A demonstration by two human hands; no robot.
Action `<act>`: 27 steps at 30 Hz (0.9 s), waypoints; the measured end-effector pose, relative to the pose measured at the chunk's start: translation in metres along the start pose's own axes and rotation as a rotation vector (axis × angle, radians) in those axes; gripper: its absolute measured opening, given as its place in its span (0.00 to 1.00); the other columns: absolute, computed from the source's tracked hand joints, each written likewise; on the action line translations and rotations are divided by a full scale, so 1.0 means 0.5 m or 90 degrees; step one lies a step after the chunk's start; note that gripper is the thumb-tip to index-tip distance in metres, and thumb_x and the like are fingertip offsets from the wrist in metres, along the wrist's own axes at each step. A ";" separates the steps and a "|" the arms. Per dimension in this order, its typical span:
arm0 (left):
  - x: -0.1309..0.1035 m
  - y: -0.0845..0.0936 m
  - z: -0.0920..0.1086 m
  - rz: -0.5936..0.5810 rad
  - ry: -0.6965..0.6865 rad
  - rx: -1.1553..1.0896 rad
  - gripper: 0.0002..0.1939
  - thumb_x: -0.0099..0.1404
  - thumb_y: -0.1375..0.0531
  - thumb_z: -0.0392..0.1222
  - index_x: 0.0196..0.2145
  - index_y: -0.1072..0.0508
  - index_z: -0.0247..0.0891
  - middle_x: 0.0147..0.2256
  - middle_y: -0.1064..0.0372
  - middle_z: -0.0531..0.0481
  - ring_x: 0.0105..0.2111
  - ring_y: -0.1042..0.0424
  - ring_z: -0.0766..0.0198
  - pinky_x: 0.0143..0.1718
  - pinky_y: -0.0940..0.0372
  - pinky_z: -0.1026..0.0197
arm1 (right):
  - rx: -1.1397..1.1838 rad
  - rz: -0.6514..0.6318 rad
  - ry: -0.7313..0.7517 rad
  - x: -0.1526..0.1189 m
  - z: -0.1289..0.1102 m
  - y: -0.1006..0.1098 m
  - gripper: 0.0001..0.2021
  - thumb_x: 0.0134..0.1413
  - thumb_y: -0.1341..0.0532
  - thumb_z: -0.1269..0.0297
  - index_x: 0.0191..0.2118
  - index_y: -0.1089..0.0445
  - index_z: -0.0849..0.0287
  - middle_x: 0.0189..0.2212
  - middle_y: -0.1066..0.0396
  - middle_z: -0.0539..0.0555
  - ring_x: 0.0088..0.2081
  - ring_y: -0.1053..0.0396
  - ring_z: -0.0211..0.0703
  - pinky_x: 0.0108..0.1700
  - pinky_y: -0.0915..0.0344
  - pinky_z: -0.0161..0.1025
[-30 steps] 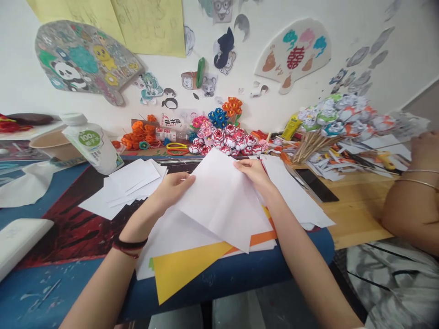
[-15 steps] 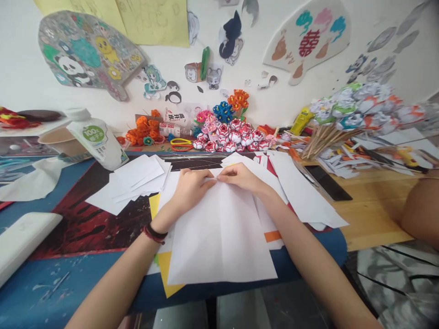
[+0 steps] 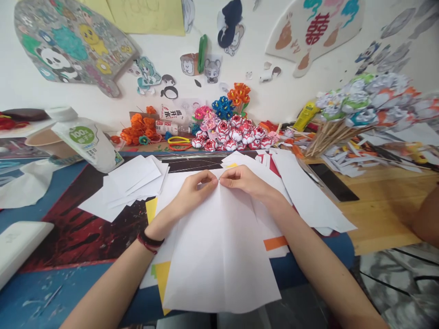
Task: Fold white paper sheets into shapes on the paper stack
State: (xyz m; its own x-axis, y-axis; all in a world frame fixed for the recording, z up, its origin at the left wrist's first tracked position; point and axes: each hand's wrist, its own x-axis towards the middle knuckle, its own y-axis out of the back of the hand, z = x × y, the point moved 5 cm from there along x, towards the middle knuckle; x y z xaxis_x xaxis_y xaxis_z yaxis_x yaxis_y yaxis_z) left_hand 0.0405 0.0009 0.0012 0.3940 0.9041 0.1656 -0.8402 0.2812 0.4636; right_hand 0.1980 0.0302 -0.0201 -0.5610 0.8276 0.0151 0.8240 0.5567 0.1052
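Observation:
A large white sheet of paper (image 3: 222,256) with a crease down its middle spreads in front of me, its near edge reaching past the table edge. At the sheet's far edge my left hand (image 3: 200,189) pinches it close to the crease, thumb against fingers. Right beside it, my right hand (image 3: 243,183) grips the same edge in a matching pinch, the fingertips of both hands almost meeting. Other white sheets and a strip of yellow paper (image 3: 163,278) lie beneath. To the left rests a fanned pile of smaller white paper pieces (image 3: 133,180).
A white bottle (image 3: 85,139) stands at the left behind the pile. Red and white paper flowers (image 3: 236,135) line the back. A phone (image 3: 334,182), long white sheets (image 3: 305,192) and a bunch of stick-stemmed flowers (image 3: 363,103) occupy the right. Part of another person shows at the far right.
The sheet has come nearer to me and its near edge now hangs lower and curves. Both hands keep their pinch, with fingertips at the crease. The camera view has shifted slightly.

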 end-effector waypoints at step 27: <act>-0.006 -0.005 0.000 -0.080 -0.003 0.059 0.09 0.68 0.48 0.42 0.32 0.33 0.38 0.29 0.35 0.55 0.29 0.38 0.66 0.31 0.43 0.64 | -0.084 -0.023 0.007 -0.006 0.002 -0.014 0.12 0.53 0.36 0.56 0.33 0.22 0.61 0.30 0.25 0.52 0.32 0.31 0.41 0.35 0.37 0.35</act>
State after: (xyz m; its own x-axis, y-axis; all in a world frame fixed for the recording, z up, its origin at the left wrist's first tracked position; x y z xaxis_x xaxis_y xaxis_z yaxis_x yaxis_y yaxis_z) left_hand 0.0414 -0.0023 -0.0004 0.4957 0.8621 0.1049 -0.7461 0.3608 0.5596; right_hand 0.1938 0.0239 -0.0221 -0.5914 0.8061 0.0199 0.7862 0.5710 0.2361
